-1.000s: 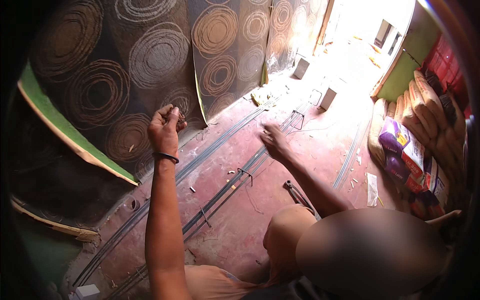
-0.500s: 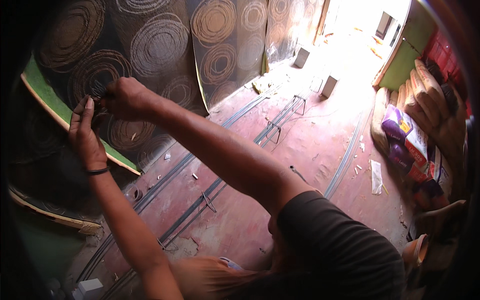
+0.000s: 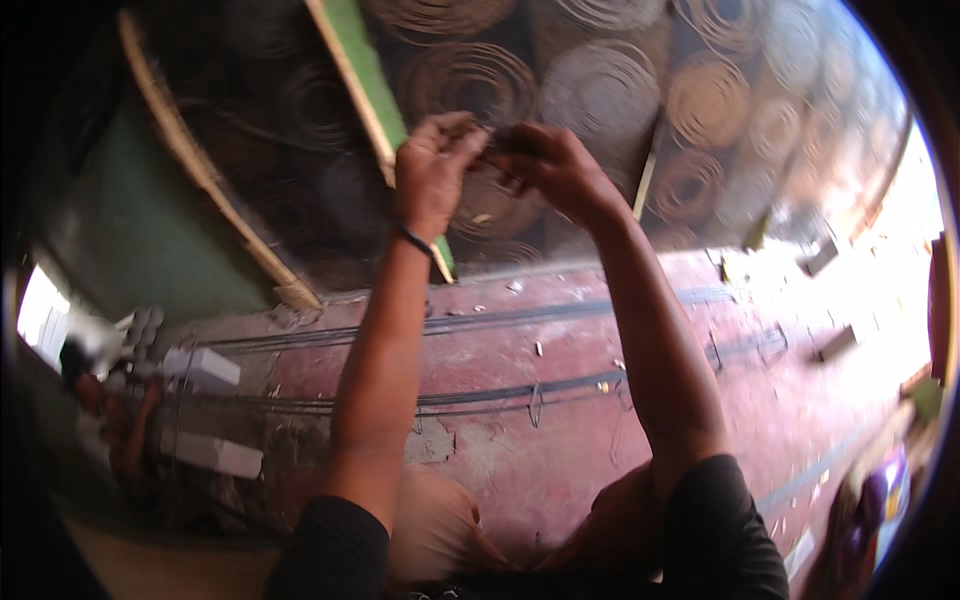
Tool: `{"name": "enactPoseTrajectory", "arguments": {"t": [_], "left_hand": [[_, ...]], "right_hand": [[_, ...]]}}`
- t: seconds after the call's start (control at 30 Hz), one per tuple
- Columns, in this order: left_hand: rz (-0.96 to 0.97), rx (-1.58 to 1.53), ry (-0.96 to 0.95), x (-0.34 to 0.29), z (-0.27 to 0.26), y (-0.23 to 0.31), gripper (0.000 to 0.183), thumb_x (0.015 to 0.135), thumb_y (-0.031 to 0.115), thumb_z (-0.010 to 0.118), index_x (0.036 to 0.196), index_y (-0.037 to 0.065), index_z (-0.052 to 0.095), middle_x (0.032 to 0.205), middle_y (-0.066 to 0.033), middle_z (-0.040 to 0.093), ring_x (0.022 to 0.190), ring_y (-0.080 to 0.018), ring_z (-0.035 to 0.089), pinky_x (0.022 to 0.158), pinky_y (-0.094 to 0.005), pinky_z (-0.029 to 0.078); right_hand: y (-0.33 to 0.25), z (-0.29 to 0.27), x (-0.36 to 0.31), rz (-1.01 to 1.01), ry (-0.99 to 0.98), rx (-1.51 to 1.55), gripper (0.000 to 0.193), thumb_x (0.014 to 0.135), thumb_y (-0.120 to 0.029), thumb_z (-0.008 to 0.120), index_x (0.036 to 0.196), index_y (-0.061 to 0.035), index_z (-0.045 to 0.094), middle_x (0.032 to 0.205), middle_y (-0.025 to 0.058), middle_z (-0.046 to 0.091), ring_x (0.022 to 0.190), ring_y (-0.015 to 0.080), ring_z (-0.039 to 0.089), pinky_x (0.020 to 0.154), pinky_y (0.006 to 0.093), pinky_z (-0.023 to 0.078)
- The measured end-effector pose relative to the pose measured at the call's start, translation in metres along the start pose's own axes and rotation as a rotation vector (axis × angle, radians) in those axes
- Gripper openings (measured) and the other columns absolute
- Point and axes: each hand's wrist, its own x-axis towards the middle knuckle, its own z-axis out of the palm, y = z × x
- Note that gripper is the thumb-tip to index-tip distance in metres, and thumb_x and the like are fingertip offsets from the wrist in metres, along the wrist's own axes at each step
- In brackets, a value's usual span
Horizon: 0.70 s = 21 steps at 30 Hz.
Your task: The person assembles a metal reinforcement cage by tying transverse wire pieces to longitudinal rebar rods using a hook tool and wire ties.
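Observation:
Both arms are raised in front of the patterned wall covering (image 3: 600, 95). My left hand (image 3: 432, 178), with a dark band at its wrist, has its fingers pinched together. Close beside it, my right hand (image 3: 562, 172) is bent inward with its fingers curled. The fingertips almost meet around something small and dark, too blurred to name. Below the hands, long thin metal rods (image 3: 480, 322) run across the floor. A nearer bundle of rods (image 3: 480, 395) passes through bent wire frames (image 3: 536, 408).
White blocks (image 3: 205, 367) lie at the left near another person (image 3: 128, 430). Grey blocks (image 3: 845, 343) stand on the reddish floor (image 3: 560, 490) at the right. A purple and white sack (image 3: 880, 490) is at the lower right. Wooden strips (image 3: 205, 170) edge the wall panels.
My view has swung left, bringing the other person and white blocks into sight. Both hands now appear nearer the middle, still close together. Most of the sacks have left the view.

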Motion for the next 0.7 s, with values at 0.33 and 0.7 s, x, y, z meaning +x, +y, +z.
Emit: {"name": "enactPoseTrajectory", "arguments": {"t": [0.33,0.7], "left_hand": [[0.795,1.144,0.025,-0.034,-0.015,0.018,0.072,0.071,0.025,0.083,0.133,0.007,0.051,0.131,-0.0165,0.054,0.112,-0.0353,0.058,0.091,-0.0439,0.050],[0.655,1.194,-0.295,-0.075,-0.080,0.096,0.011,0.081,0.000,0.070,0.089,-0.004,0.065,0.085,-0.0107,0.065,0.076,-0.0187,0.064,0.069,-0.0286,0.050]], "right_hand": [[0.028,0.016,0.014,-0.085,0.031,-0.336,0.031,0.089,-0.008,0.064,0.119,-0.0038,0.067,0.101,0.0065,0.071,0.081,0.0101,0.063,0.069,0.0262,0.052],[0.000,0.096,0.025,-0.280,-0.086,0.320,0.021,0.093,-0.023,0.066,0.089,-0.0025,0.069,0.072,0.0019,0.067,0.063,0.0082,0.061,0.058,0.0236,0.050]]}}
